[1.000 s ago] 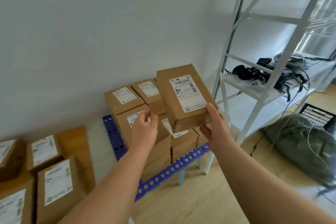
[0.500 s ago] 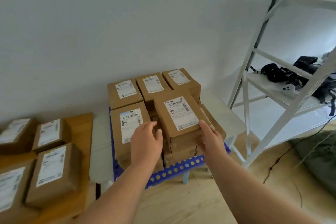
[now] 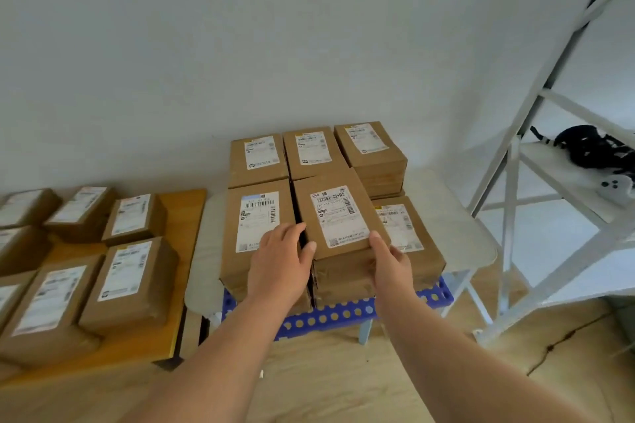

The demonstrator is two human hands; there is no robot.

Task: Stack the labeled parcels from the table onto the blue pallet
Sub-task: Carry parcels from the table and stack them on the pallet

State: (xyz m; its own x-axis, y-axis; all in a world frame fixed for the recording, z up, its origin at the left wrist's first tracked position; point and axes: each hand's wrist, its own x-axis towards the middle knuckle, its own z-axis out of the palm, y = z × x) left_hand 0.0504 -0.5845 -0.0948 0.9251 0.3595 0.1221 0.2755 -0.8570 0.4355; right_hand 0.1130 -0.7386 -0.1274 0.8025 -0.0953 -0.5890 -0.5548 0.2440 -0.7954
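Observation:
A brown labeled parcel (image 3: 338, 216) lies flat on top of the front middle stack on the blue pallet (image 3: 330, 316). My right hand (image 3: 390, 259) grips its near right corner. My left hand (image 3: 281, 257) presses against its near left edge, resting partly on the neighbouring front left parcel (image 3: 256, 220). Several more labeled parcels (image 3: 311, 151) fill the pallet's back row, and a lower one (image 3: 400, 227) sits at the front right. On the wooden table (image 3: 171, 292) at the left lie several labeled parcels (image 3: 129, 282).
A white wall stands right behind the pallet. A white metal shelf rack (image 3: 515, 216) rises at the right, holding black gear (image 3: 584, 148). A pale low surface (image 3: 457, 233) lies under the pallet. Wood floor (image 3: 343, 381) shows in front.
The parcel came down from held in the air onto the front middle stack. Both hands followed it down and stay at its near edge. The view tilted down and left.

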